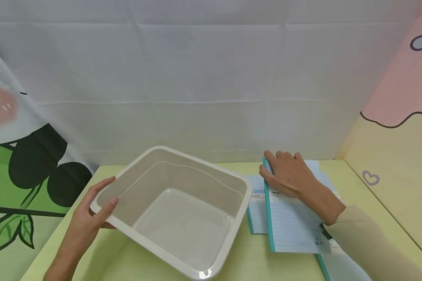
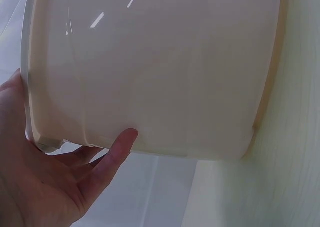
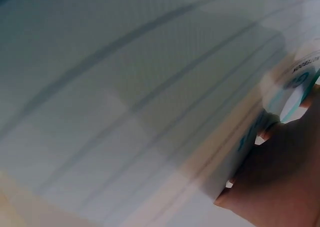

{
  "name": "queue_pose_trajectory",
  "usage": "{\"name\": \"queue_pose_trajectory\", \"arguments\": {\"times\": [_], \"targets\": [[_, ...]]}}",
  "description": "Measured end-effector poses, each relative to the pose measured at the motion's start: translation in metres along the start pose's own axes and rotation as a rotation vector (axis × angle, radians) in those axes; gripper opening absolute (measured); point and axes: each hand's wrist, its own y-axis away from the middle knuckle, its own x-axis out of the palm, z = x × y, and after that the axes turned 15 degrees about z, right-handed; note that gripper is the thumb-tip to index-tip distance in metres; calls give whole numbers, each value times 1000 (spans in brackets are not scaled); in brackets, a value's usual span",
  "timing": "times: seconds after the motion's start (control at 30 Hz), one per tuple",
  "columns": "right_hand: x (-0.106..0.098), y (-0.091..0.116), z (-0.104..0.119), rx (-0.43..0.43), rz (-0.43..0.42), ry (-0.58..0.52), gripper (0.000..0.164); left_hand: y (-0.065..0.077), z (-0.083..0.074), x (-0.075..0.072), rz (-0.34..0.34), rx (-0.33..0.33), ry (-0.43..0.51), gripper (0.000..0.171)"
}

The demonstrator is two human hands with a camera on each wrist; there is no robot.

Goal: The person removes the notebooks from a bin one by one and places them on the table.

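Observation:
My left hand (image 1: 82, 224) grips an off-white plastic basin (image 1: 197, 179) at its left corner, thumb over the rim and fingers beneath. The basin is tilted, its open side facing me, and nothing lies in it. In the left wrist view the thumb presses against the basin wall (image 2: 165, 87). On the right, my right hand (image 1: 290, 177) holds a lined notebook (image 1: 295, 230) with a teal spine by its upper end. That notebook overlaps another notebook (image 1: 257, 218) behind it and one nearer the front (image 1: 344, 267). Close up, the right wrist view shows the held notebook's ruled lines (image 3: 125, 97).
Everything is on a pale yellow-green table (image 1: 267, 269). A white cloth backdrop (image 1: 211, 78) rises behind it. Printed cartoon panels stand on the left (image 1: 28, 175) and right (image 1: 397, 156). A small black item (image 1: 325, 232) shows beside my right sleeve.

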Motion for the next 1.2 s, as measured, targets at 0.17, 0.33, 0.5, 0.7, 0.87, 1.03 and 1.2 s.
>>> {"name": "queue_pose_trajectory", "arguments": {"times": [0.17, 0.33, 0.5, 0.7, 0.87, 1.03, 1.2], "targets": [[23, 16, -4, 4, 10, -12, 33, -1, -2, -1, 12, 11, 9, 60], [51, 28, 2, -21, 11, -18, 32, -2, -3, -2, 12, 16, 2, 59], [76, 34, 14, -33, 44, -34, 44, -2, -3, -3, 14, 12, 2, 59], [94, 32, 26, -43, 88, -64, 46, -2, -3, -3, 13, 13, 1, 59], [104, 30, 32, -62, 92, -58, 41, -2, -3, -2, 11, 11, -14, 59], [112, 29, 33, -81, 64, -37, 43, -2, -4, -1, 6, 5, -37, 59], [113, 29, 27, -66, 26, -27, 43, -4, -4, -1, 11, 5, -43, 59]]}}
